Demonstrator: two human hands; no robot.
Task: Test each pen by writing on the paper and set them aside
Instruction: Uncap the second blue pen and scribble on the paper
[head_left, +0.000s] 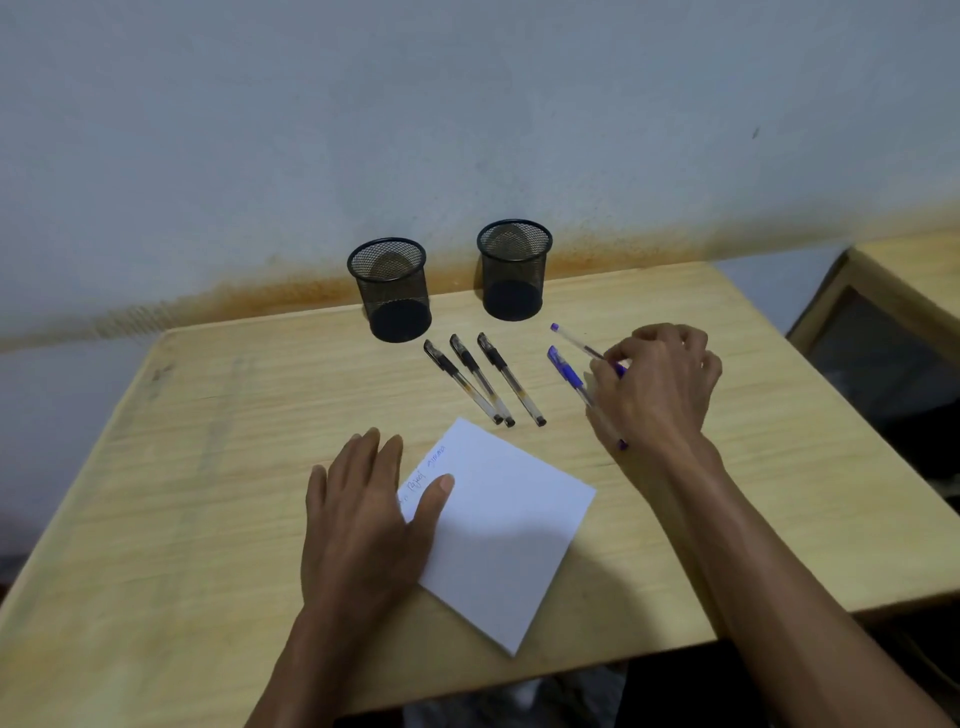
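Observation:
A white sheet of paper (506, 525) lies on the wooden desk (218, 457), with blue handwriting near its left corner. My left hand (363, 519) rests flat on the paper's left edge, thumb on the sheet. Three black pens (483, 382) lie side by side beyond the paper. To their right lie two blue pens. My right hand (657, 387) pinches the farther blue pen (574, 340) at its capped end. The nearer blue pen (569, 375) lies on the desk, partly hidden under that hand.
Two black mesh pen cups (395, 291) (513, 270) stand at the back of the desk near the wall. A second wooden piece of furniture (893, 291) stands off to the right, past the desk's edge.

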